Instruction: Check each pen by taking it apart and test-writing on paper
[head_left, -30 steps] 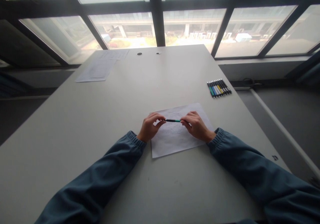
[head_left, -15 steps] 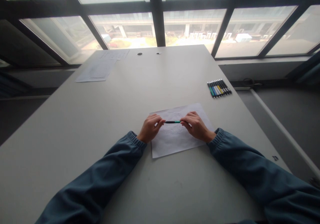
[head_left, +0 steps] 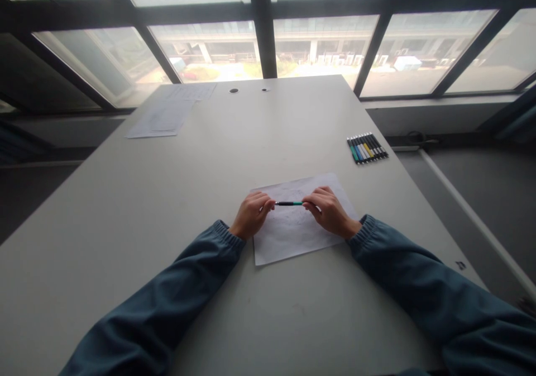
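Observation:
A slim pen (head_left: 288, 203), black on its left part and green on its right, spans level between my two hands. My left hand (head_left: 251, 214) pinches its black end between thumb and fingers. At the green end, the thumb and fingers of my right hand (head_left: 327, 211) are closed on it. Both hands are over a white sheet of paper (head_left: 288, 244) with faint drawn lines, partly covered by the hands. The sheet lies slightly askew on the white table (head_left: 188, 208).
Several pens (head_left: 367, 148) lie side by side near the table's right edge. More printed sheets (head_left: 161, 119) rest at the far left. Two small round fittings (head_left: 234, 91) are at the back, before the windows. A small dark object (head_left: 461, 265) is by the right edge.
My left hand has shifted very slightly left, and a bit more of the pen's black end shows. Everything else looks the same.

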`<move>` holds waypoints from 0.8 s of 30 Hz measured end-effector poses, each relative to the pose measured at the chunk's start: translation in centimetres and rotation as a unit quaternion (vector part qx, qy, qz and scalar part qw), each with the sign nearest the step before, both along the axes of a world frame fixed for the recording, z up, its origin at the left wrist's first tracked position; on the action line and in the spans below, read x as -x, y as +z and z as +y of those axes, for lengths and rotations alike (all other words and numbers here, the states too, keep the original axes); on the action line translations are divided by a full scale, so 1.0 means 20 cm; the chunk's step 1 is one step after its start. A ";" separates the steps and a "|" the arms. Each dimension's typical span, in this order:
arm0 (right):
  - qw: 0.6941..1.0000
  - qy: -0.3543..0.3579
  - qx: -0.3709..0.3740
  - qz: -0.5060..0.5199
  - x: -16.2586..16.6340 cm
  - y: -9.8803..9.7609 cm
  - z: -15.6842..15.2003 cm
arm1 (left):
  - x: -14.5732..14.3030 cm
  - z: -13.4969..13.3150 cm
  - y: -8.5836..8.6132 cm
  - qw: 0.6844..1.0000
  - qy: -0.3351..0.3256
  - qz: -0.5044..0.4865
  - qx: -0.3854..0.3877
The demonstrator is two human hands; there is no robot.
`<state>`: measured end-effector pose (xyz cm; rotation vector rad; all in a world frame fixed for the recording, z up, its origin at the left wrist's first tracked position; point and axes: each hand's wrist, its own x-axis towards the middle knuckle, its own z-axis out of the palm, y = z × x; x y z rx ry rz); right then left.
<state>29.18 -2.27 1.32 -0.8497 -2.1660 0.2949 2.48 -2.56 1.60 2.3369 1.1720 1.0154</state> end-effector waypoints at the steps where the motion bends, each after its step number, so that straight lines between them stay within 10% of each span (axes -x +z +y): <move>1: 1.000 0.003 0.001 -0.002 0.00 0.00 0.00 | 0.00 0.00 0.00 1.000 -0.004 -0.002 -0.005; 24: 0.999 0.017 0.038 0.016 0.00 0.01 -0.01 | -0.02 -0.01 0.03 0.995 -0.024 -0.062 -0.080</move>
